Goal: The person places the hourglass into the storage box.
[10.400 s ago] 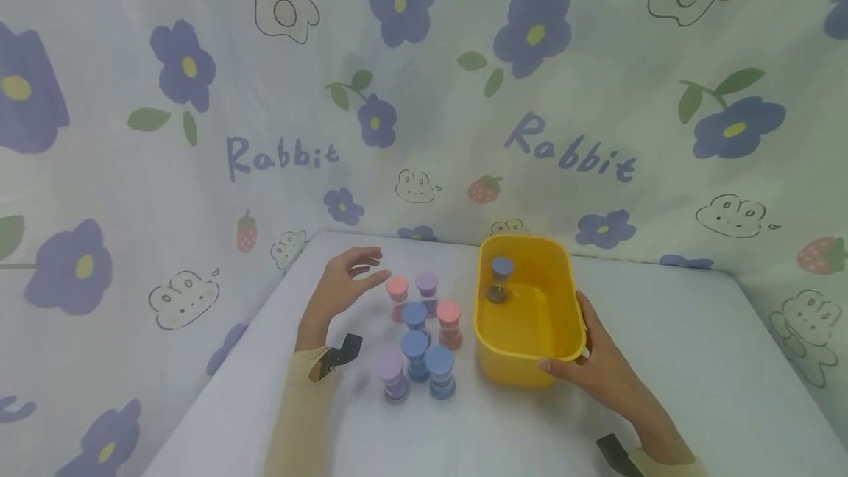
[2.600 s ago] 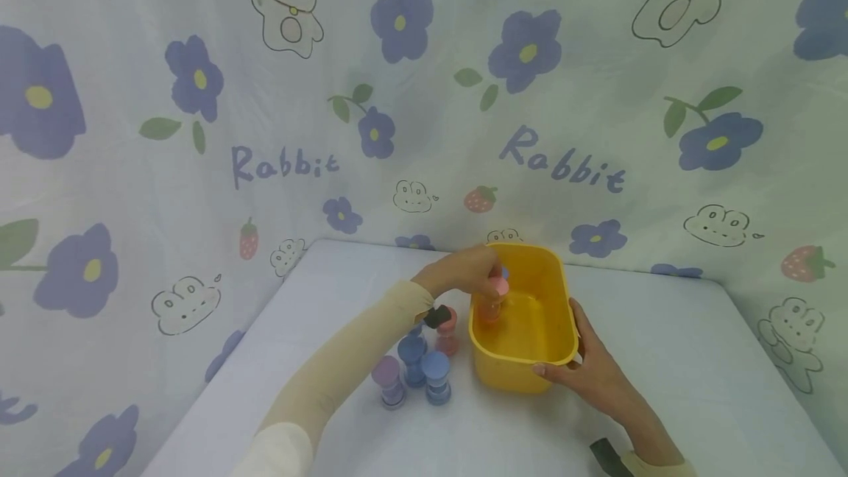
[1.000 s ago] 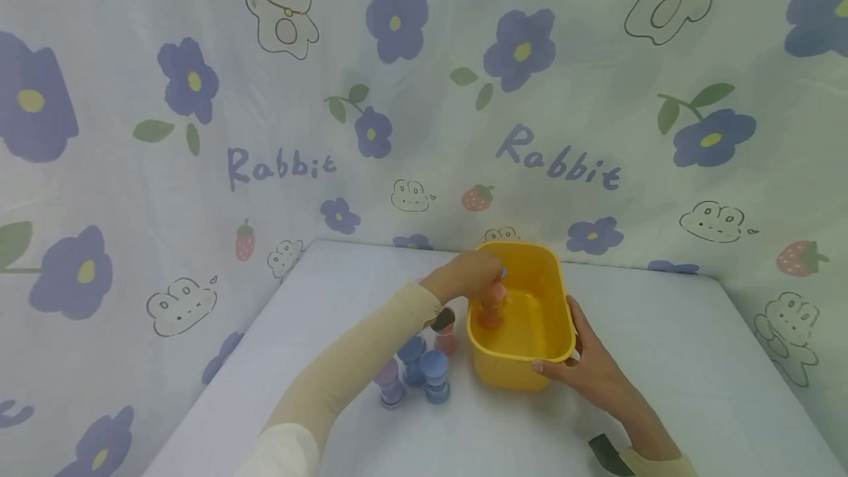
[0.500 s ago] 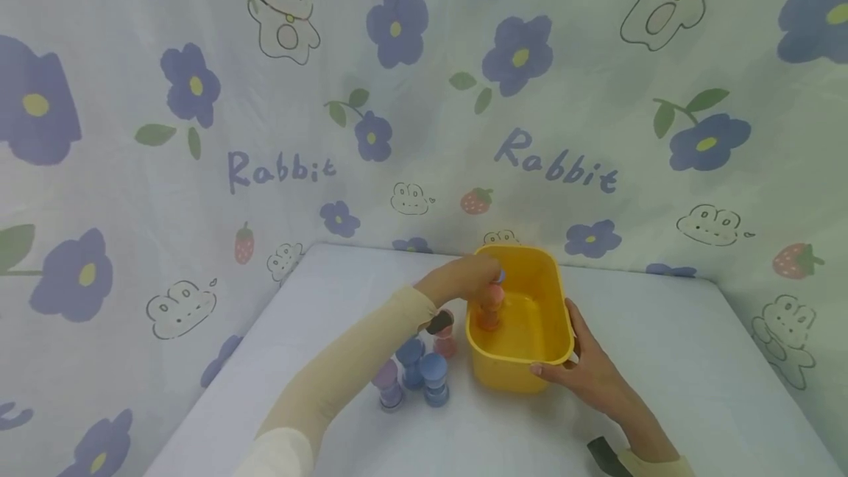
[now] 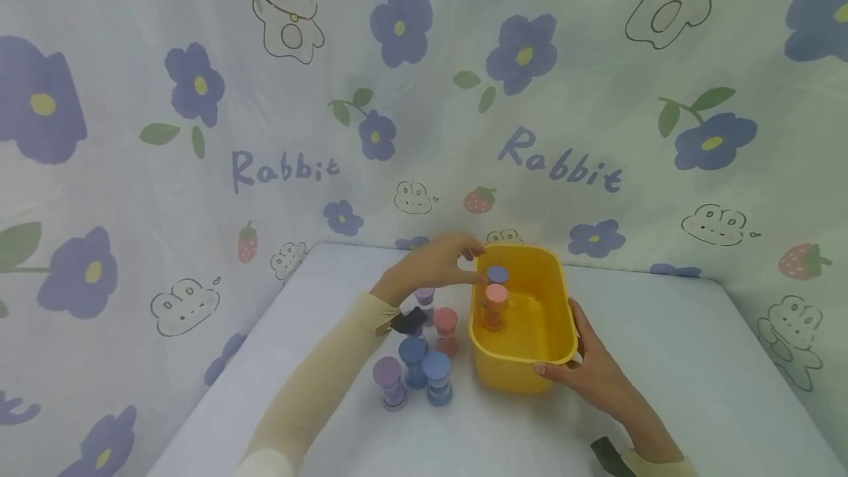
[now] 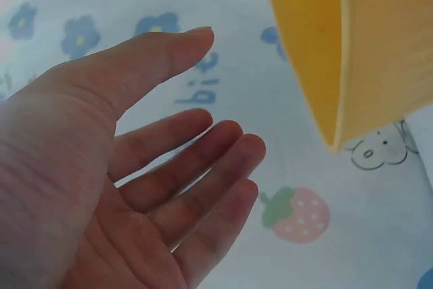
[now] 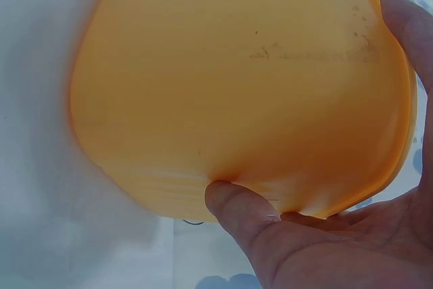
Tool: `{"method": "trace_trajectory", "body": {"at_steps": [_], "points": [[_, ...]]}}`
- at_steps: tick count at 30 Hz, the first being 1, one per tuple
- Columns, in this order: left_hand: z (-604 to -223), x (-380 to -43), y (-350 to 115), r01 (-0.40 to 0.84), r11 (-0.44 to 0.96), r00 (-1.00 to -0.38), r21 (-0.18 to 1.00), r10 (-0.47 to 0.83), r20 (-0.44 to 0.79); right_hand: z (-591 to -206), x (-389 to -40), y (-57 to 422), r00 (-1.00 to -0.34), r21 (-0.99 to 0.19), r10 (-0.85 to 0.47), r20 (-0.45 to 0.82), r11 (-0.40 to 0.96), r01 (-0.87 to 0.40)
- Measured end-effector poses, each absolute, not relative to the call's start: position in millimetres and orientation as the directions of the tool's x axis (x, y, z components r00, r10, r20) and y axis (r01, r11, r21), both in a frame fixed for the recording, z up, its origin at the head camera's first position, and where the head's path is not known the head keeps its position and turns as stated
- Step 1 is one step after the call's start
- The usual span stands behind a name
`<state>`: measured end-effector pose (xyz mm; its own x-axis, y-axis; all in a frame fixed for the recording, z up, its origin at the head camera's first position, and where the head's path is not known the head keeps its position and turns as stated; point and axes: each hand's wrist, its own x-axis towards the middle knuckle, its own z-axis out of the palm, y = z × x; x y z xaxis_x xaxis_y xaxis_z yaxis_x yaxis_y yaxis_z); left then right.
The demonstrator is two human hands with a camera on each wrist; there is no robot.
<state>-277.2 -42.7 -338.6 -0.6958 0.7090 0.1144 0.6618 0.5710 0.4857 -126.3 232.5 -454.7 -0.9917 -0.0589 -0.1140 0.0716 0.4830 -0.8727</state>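
My left hand (image 5: 440,260), empty, is at the left rim of the yellow tub (image 5: 517,370), thumb and fingers spread apart. In the left wrist view its fingers (image 6: 203,187) are loosely bent around nothing. Inside the tub a pink sand timer (image 5: 495,308) stands upright, in front of a blue-capped sand timer (image 5: 497,274) that it partly hides. My right hand (image 5: 599,374) grips the tub's near right corner, thumb at the near rim and fingers along the right side. The right wrist view shows its fingers pressed on the tub wall (image 7: 223,99).
Several sand timers stand on the white table left of the tub: a pink one (image 5: 446,330), a light blue one (image 5: 438,377), a darker blue one (image 5: 414,363), a purple one (image 5: 389,381) and another purple one (image 5: 425,297) behind my left wrist. A patterned curtain (image 5: 424,94) hangs behind.
A pink sand timer from the table now stands in the tub. My left hand has let go of it and drawn back up and left to the rim. My right hand stays on the tub.
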Motion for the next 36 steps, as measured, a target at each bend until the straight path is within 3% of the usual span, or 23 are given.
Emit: {"method": "trace_trajectory", "body": {"at_steps": [6,18,30,36], "points": [[-342.8,-272.7,-74.4,0.663,0.520,-0.713,0.538,0.657,0.243,-454.6,-125.1,231.1,-0.991,-0.870,-0.057,-0.117,0.487,0.075],[-364.6,-264.3,-140.7,0.558,0.413,-0.804,0.719,0.485,0.345,-456.3,-123.9,229.8,-0.994,-0.885,-0.086,-0.064,0.465,0.016],[-409.4,-258.7,-172.3,0.440,0.371,-0.870,0.817,0.400,0.287,-457.6,-126.8,231.0,-0.996,-0.885,-0.080,-0.051,0.466,0.008],[-421.9,-261.9,-178.0,0.406,0.321,-0.869,0.856,0.425,0.253,-455.8,-126.4,232.0,-0.996,-0.878,-0.075,-0.053,0.479,0.011]]}}
